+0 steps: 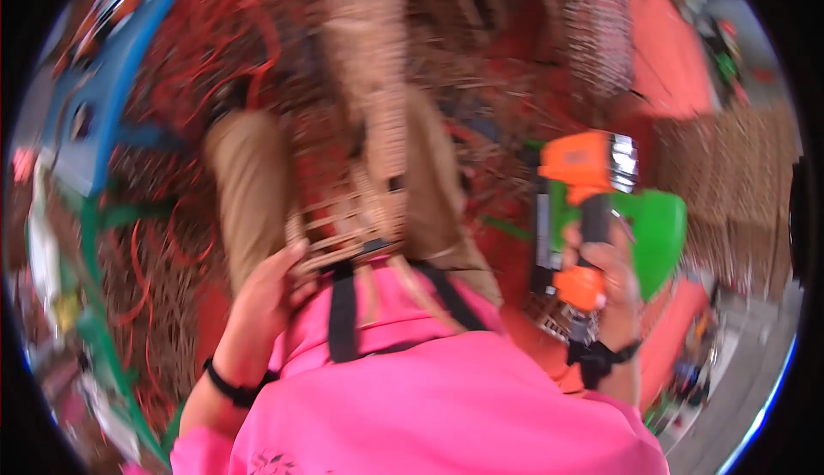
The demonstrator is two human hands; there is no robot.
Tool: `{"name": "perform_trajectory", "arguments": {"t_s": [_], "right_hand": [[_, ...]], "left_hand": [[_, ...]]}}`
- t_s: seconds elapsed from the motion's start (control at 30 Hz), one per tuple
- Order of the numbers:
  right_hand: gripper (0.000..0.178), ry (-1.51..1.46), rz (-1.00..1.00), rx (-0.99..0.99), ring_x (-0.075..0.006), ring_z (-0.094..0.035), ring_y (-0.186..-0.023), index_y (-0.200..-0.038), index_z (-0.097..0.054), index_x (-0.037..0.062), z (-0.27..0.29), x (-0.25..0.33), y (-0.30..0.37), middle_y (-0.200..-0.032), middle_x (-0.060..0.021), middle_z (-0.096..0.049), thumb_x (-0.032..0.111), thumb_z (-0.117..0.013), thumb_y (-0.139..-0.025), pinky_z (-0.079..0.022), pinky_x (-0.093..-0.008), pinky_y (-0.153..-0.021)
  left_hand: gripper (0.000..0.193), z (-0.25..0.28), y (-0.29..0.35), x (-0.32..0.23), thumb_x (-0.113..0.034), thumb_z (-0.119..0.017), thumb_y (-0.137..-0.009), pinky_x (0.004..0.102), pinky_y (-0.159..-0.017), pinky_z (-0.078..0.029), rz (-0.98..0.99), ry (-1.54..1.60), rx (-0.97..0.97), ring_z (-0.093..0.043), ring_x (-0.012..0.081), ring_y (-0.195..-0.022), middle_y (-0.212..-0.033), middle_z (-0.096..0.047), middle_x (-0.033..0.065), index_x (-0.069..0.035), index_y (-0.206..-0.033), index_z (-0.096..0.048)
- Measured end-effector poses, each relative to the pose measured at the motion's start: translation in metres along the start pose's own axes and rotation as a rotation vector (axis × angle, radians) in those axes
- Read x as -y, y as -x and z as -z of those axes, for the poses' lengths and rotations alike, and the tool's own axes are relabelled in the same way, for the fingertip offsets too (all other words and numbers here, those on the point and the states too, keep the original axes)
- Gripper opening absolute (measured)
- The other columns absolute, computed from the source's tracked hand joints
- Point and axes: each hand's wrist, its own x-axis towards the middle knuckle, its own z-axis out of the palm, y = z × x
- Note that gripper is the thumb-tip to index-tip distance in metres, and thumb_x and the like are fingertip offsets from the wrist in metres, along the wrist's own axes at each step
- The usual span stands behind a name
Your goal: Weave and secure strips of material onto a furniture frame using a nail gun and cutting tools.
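Note:
A woven wicker piece (339, 228) with an open lattice end rests on my lap. From it a long, tightly woven section (378, 54) runs away between my knees. My left hand (273, 290) is closed on the near left corner of the lattice, fingers curled over its edge. Off to the right, my right hand (614, 269) grips the black handle of an orange nail or staple gun (573, 163); motion blur hides its exact kind. The gun is held apart from the wicker. Two black straps (343, 316) lie over my pink top below the lattice.
A blue plastic chair or table (94, 114) stands at the left beside green legs. Behind the gun is a green plastic seat (661, 226). Red hose (257, 72) and cane scraps litter the floor. Flat woven panels (721, 166) lie to the right.

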Motion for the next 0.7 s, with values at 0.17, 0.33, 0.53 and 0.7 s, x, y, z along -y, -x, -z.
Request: {"name": "perform_trajectory", "arguments": {"t_s": [0.17, 0.33, 0.53, 0.7], "right_hand": [[0.087, -0.043, 0.03, -0.055, -0.0188, -0.063, -0.084, -0.153, -0.022, 0.0024, 0.048, -0.061, -0.029, -0.106, -0.0141, -0.06, 0.015, -0.063, -0.078, -0.052, -0.0324, -0.078], [0.077, 0.269, 0.082, -0.29, -0.0141, -0.06, -0.082, -0.15, -0.036, 0.0046, 0.097, -0.121, -0.091, -0.103, -0.0071, -0.06, 0.019, -0.064, -0.079, -0.049, -0.0262, -0.073], [0.053, 0.498, 0.272, -0.413, -0.0149, -0.06, -0.08, -0.128, -0.057, -0.0008, 0.197, -0.138, -0.169, -0.099, -0.005, -0.063, 0.007, -0.06, -0.076, -0.05, -0.0284, -0.071], [0.044, 0.573, 0.276, -0.389, -0.0194, -0.062, -0.088, -0.121, -0.06, 0.0005, 0.224, -0.174, -0.222, -0.104, -0.0068, -0.064, 0.006, -0.064, -0.077, -0.049, -0.0327, -0.08]], "left_hand": [[0.017, 0.009, 0.01, -0.004, -0.023, -0.065, -0.093, 0.0237, -0.045, -0.041, -0.044, -0.053, -0.073, -0.055, 0.0129, -0.057, -0.075, -0.059, 0.0031, -0.008, -0.093, -0.057], [0.022, 0.023, 0.007, 0.001, -0.031, -0.057, -0.097, 0.0224, -0.05, -0.044, -0.125, -0.094, -0.03, -0.056, 0.0125, -0.062, -0.085, -0.063, 0.005, -0.01, -0.101, -0.057], [0.062, -0.009, 0.012, -0.004, -0.061, -0.043, -0.098, 0.0237, -0.063, -0.048, 0.048, -0.063, -0.044, -0.059, 0.0143, -0.071, -0.082, -0.061, 0.0053, -0.002, -0.099, -0.06], [0.057, 0.002, 0.027, -0.004, -0.058, -0.046, -0.099, 0.0197, -0.054, -0.042, 0.034, -0.13, 0.027, -0.053, 0.0085, -0.06, -0.078, -0.063, 0.0046, -0.003, -0.094, -0.06]]}}
